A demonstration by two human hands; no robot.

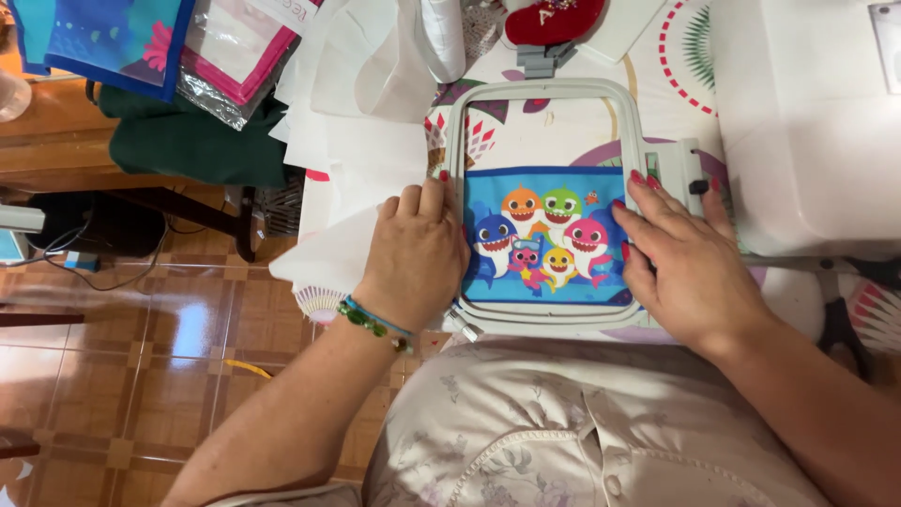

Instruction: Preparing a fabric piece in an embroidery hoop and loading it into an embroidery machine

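Here both hands lie flat, fingers spread: left hand (416, 252) and right hand (690, 258) press the embroidery hoop (549, 92) sides around cartoon-shark fabric (544, 235).

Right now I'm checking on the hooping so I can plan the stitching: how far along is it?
Done: the blue cartoon-shark fabric already lies inside the pale embroidery hoop, with white backing sheet beneath. In hand: the left hand presses the hoop's left edge and the right hand its right edge, by the clamp. Left: no stitching shows on the fabric.
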